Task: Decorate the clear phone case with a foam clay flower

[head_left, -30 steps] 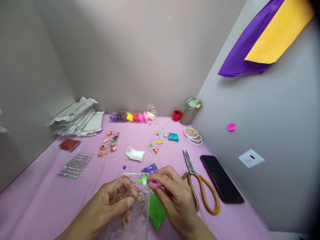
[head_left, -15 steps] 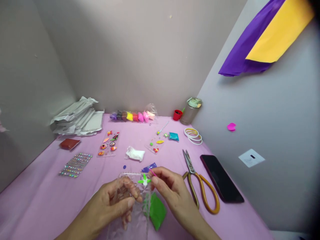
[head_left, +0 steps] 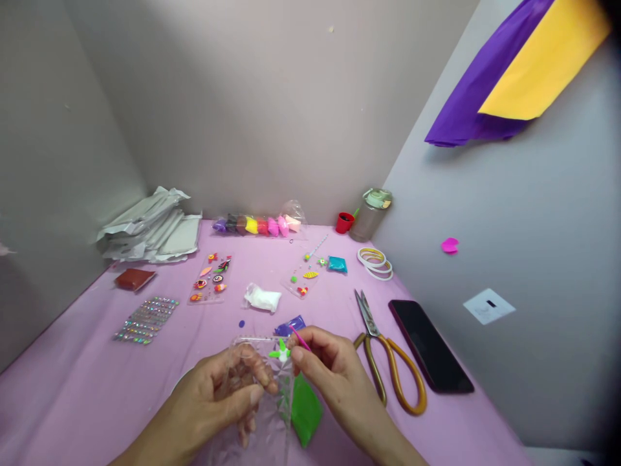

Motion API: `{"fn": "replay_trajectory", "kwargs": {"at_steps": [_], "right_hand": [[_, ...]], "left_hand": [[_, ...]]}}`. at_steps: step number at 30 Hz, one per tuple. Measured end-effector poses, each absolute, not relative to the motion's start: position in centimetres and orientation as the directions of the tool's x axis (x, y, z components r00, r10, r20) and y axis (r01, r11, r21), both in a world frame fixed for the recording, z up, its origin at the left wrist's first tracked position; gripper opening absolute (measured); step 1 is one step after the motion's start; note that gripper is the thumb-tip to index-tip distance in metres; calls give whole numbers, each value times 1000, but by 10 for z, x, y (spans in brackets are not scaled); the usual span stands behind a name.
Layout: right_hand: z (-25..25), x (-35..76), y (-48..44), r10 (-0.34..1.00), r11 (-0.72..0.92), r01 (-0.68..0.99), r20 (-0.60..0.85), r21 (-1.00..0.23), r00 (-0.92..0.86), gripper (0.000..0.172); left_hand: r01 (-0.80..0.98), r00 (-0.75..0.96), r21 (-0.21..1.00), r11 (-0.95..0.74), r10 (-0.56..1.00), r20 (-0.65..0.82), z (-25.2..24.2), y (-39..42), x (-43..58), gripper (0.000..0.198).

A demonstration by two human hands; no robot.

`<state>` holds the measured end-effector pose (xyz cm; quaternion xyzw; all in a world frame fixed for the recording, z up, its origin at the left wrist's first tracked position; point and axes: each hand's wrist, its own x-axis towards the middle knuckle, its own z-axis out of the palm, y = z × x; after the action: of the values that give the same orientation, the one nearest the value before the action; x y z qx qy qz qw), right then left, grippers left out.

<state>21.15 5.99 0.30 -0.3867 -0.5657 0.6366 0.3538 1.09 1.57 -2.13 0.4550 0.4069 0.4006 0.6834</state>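
Observation:
My left hand (head_left: 228, 388) grips a clear, faceted plastic case (head_left: 274, 414), its fingers showing through the plastic. Near the top right corner of the case sits a small white and bright green clay flower shape (head_left: 281, 351). My right hand (head_left: 330, 366) pinches a thin pink stick (head_left: 299, 338) just beside that shape; whether its tip touches is too small to tell. A green clay packet (head_left: 305, 411) lies under the right side of the case. Just beyond the hands are a purple packet (head_left: 290, 325) and a white clay packet (head_left: 262, 298).
Scissors (head_left: 383, 362) and a phone (head_left: 429, 346) lie on the right, with tape rolls (head_left: 374, 262) behind them. Sticker sheets (head_left: 211, 278), a rhinestone sheet (head_left: 147, 320) and a brown packet (head_left: 136, 279) are on the left. A bottle (head_left: 371, 217) and red cup (head_left: 344, 222) stand at the back.
The pink stick shows more of its length and has shifted slightly in my right fingers. Otherwise the hands and case stay almost in place.

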Motion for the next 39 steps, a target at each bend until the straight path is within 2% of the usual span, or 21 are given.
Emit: {"fn": "replay_trajectory", "kwargs": {"at_steps": [16, 25, 39], "right_hand": [[2, 211, 60, 887, -92, 11, -87, -996, -453, 25], [5, 211, 60, 887, -98, 17, -95, -995, -453, 29], [7, 212, 60, 886, -65, 37, -75, -997, -457, 31]], "left_hand": [[-126, 351, 958, 259, 914, -201, -24, 14, 13, 22], [-102, 344, 960, 261, 915, -212, -23, 12, 11, 27], [-110, 345, 962, 251, 917, -200, -24, 14, 10, 22]]}}
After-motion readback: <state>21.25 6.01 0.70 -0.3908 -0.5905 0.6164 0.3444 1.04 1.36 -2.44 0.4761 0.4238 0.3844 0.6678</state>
